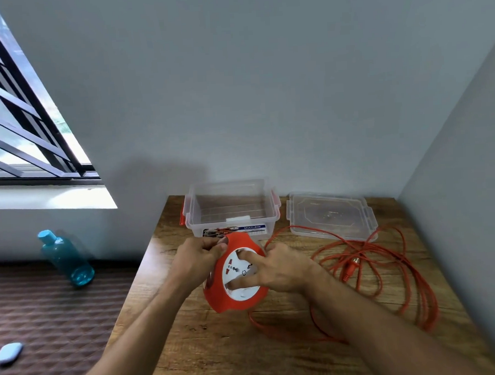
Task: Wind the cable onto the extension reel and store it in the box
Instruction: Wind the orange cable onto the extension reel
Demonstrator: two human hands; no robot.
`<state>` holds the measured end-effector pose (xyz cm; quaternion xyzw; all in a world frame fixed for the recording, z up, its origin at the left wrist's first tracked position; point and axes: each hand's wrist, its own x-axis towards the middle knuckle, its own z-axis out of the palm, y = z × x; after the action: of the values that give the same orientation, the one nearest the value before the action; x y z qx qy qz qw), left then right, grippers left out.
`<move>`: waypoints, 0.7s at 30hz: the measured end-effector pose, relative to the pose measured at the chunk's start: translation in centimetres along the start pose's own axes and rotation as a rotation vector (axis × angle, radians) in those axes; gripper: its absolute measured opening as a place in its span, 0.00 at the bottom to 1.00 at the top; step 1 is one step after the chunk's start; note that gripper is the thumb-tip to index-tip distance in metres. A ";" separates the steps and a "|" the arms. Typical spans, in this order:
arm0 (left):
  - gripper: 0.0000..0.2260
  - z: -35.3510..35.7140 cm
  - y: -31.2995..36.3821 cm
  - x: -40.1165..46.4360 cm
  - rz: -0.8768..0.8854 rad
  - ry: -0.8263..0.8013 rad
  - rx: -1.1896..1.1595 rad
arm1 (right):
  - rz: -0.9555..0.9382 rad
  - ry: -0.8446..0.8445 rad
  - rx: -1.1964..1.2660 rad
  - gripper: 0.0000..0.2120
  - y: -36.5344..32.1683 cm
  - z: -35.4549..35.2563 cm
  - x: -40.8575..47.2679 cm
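An orange extension reel with a white socket face is held upright above the wooden table. My left hand grips its upper left rim. My right hand lies on the white face, with fingers pressed into its recesses. The orange cable lies in loose loops on the table to the right, and its plug rests among them. One strand runs from the reel's underside across the table. A clear plastic box with red latches stands open behind the reel.
The box's clear lid lies flat to the right of the box. Walls close in behind and to the right of the table. To the left, on a patterned surface, stand a blue bottle and a pale blue object.
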<state>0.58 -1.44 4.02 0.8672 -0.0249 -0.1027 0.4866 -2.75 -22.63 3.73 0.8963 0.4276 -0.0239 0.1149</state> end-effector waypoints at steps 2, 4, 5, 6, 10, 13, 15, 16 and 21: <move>0.12 -0.1 0.1 -0.2 0.004 0.012 -0.026 | 0.010 0.016 0.010 0.36 0.1 0.2 -0.1; 0.13 -0.3 0.3 -0.1 0.005 -0.014 -0.027 | 0.018 0.036 0.014 0.36 -0.1 0.1 -0.2; 0.14 -0.6 0.5 0.1 0.002 -0.040 -0.008 | 0.017 0.032 0.007 0.36 -0.2 0.1 -0.1; 0.15 -0.8 0.8 0.3 0.000 -0.072 0.027 | 0.014 0.031 -0.008 0.36 -0.2 0.0 -0.1; 0.14 -1.1 1.1 0.6 0.012 -0.124 0.197 | 0.009 0.093 -0.064 0.38 0.3 -0.1 -0.3; 0.15 -0.3 0.6 0.1 0.042 -0.027 0.126 | -0.004 0.111 -0.090 0.37 0.8 0.4 -0.3; 0.15 0.3 0.6 -0.3 0.057 0.042 0.019 | -0.006 0.115 -0.095 0.38 0.7 0.3 -0.2; 0.13 0.5 0.7 -0.5 0.061 0.067 -0.041 | 0.002 0.126 -0.099 0.38 0.5 0.2 -0.2; 0.04 1.6 0.9 -1.1 0.102 0.204 -0.282 | 0.190 0.097 -0.040 0.36 -1.1 -0.7 0.1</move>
<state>-0.75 -3.13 4.17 0.7939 -0.0046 0.0080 0.6079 -3.59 -21.76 4.18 0.9305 0.3460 0.0392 0.1137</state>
